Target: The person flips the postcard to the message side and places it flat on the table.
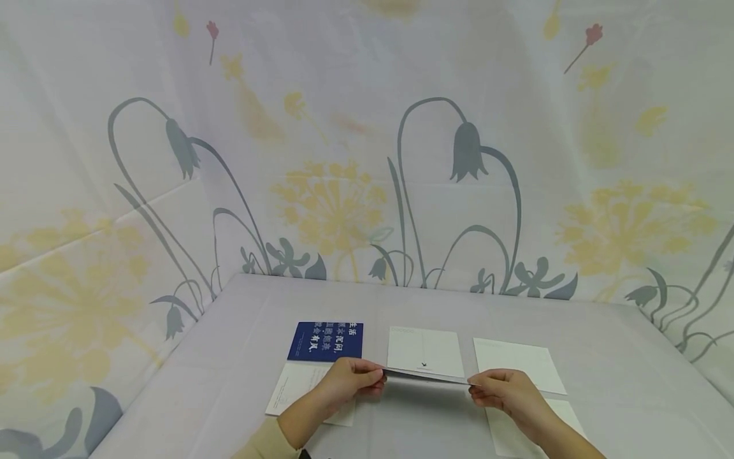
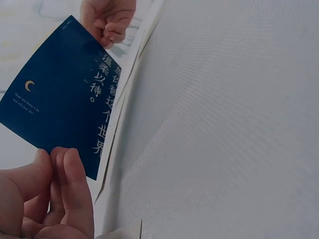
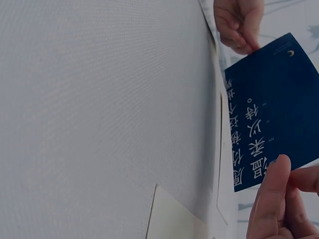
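Observation:
Between my two hands a postcard (image 1: 425,377) is held up off the table, nearly edge-on in the head view. Its underside, seen in both wrist views, is dark blue with white characters and a small yellow moon (image 2: 30,85). My left hand (image 1: 351,382) pinches one short edge between thumb and fingers. At the opposite edge my right hand (image 1: 507,396) pinches it the same way. Just beyond the held postcard lies a white card (image 1: 424,349) with a small dark mark.
On the left lie a blue card (image 1: 327,341) with white characters and a white card (image 1: 289,389) below it. Two blank pale cards, one farther (image 1: 518,363) and one nearer (image 1: 564,411), lie on the right. A flower-printed cloth (image 1: 355,140) hangs behind the table (image 1: 631,382).

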{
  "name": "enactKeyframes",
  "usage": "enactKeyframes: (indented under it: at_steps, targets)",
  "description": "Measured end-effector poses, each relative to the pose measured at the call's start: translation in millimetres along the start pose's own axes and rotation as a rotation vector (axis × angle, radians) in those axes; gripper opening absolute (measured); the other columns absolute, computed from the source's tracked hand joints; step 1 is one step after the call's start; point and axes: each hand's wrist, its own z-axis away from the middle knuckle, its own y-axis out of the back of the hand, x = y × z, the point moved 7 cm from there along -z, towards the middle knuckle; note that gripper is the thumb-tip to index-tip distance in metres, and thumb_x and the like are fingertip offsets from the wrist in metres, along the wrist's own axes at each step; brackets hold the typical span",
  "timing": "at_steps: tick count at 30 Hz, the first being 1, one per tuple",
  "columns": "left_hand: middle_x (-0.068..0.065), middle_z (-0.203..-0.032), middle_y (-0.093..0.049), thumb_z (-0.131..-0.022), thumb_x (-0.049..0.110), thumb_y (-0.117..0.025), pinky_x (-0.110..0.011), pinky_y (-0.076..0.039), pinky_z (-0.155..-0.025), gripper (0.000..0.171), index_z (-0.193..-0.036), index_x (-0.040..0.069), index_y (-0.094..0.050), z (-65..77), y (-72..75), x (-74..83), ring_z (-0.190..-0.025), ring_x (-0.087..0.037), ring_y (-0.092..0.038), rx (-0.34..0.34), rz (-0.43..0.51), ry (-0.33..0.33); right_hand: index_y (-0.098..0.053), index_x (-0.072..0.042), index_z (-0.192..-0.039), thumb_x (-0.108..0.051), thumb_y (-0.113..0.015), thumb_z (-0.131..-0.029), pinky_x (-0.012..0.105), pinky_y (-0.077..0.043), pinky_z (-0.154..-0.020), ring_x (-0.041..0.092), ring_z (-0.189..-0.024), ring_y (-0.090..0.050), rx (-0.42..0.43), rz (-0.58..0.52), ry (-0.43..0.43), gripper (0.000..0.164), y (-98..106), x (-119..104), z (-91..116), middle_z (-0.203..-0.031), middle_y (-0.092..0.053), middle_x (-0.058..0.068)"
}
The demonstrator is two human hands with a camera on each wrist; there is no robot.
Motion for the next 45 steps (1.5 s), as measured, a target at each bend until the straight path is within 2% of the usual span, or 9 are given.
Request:
enactKeyframes:
  at_steps: [8,16,29,33,39,45]
  targets:
    - [-0.019,-0.091,-0.067,-0.089,0.000,-0.060,-0.029,-0.055,-0.072,0.021,-0.103,-0.015,-0.063,-0.4,0.2,-2.1,-0.075,-0.014,-0.065,-0.017,0.034,0.035,-0.064,0.013,-0.097,-0.007,-0.061,-0.089,0.026,-0.054,-0.071,0.015,-0.075,-0.064,0.033,0.011,-0.023,0.023,2,2,-1,-0.084,-0.066,0.006]
    - [-0.012,-0.093,-0.068,-0.087,0.001,-0.063,-0.029,-0.055,-0.071,0.018,-0.101,-0.009,-0.067,-0.7,1.6,-6.4,-0.073,-0.013,-0.064,0.003,0.026,0.080,-0.065,0.011,-0.099,-0.008,-0.063,-0.087,0.025,-0.053,-0.069,0.012,-0.074,-0.060,0.062,0.065,-0.033,0.022,4,6,0,-0.090,-0.067,0.003]
    - [-0.014,-0.093,-0.068,-0.085,-0.002,-0.064,-0.029,-0.055,-0.071,0.021,-0.104,-0.011,-0.065,0.8,1.0,-7.9,-0.075,-0.014,-0.065,-0.002,0.057,0.076,-0.064,0.010,-0.098,-0.006,-0.065,-0.085,0.025,-0.054,-0.066,0.015,-0.072,-0.060,0.109,0.095,-0.055,0.021,4,7,0,-0.084,-0.064,0.004]
    - [-0.013,-0.091,-0.068,-0.084,-0.001,-0.065,-0.029,-0.055,-0.070,0.019,-0.101,-0.010,-0.066,1.6,0.9,-9.5,-0.074,-0.014,-0.065,0.014,0.034,0.082,-0.062,0.010,-0.103,-0.008,-0.066,-0.083,0.025,-0.054,-0.066,0.015,-0.071,-0.060,0.117,0.100,-0.051,0.027,4,7,0,-0.082,-0.063,0.003]
    - [-0.013,-0.088,-0.068,-0.083,-0.003,-0.065,-0.029,-0.055,-0.069,0.019,-0.100,-0.011,-0.065,2.5,0.6,-8.6,-0.071,-0.014,-0.065,0.017,0.011,0.067,-0.049,0.017,-0.120,-0.005,-0.066,-0.082,0.026,-0.054,-0.066,0.016,-0.071,-0.062,0.117,0.099,-0.045,0.048,2,9,-1,-0.079,-0.062,0.005]
    - [-0.010,-0.081,-0.067,-0.081,-0.005,-0.067,-0.030,-0.056,-0.066,0.034,-0.113,-0.012,-0.058,2.2,-0.1,-8.3,-0.066,-0.013,-0.063,0.037,-0.011,0.062,-0.041,0.018,-0.126,-0.003,-0.065,-0.081,0.027,-0.055,-0.065,0.017,-0.070,-0.063,0.109,0.096,-0.049,0.055,1,12,-1,-0.078,-0.063,0.005]
